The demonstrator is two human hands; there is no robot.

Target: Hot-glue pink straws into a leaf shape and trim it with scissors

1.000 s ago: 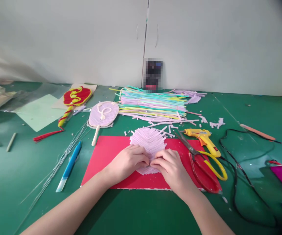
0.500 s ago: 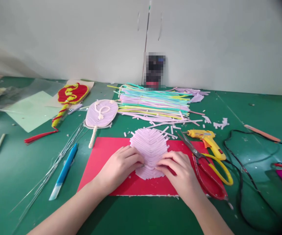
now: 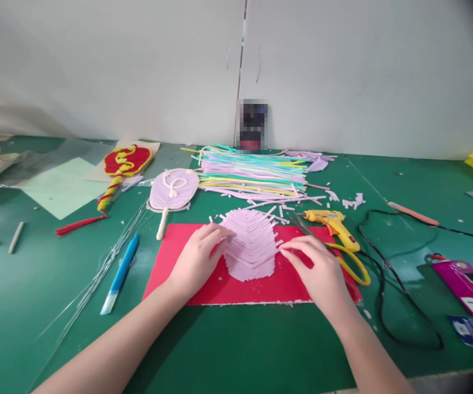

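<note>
On a red board (image 3: 179, 262) lies an oval lilac panel (image 3: 249, 246) made of pipe cleaners laid in a V pattern, with uneven cut ends round its edge. My left hand (image 3: 201, 257) is closed at the panel's left edge, thumb and forefinger against it. At the right edge my right hand (image 3: 317, 267) pinches the end of a short lilac pipe cleaner (image 3: 278, 246). Scissors (image 3: 353, 262) with yellow and red handles lie partly behind my right hand. A yellow glue gun (image 3: 335, 224) rests just beyond them.
Bundled pipe cleaners (image 3: 253, 172) lie at the back. A lilac fan (image 3: 174, 190) and a red fan (image 3: 127, 161) lie to the left, near thin wires (image 3: 101, 262) and a blue cutter (image 3: 121, 271). A black cord (image 3: 382, 306) and purple power strip (image 3: 462, 284) are on the right.
Both hands have moved up along the panel's edges, from its lower part to about its middle. My right hand has drawn slightly outward. The camera view has shifted a little to the right.
</note>
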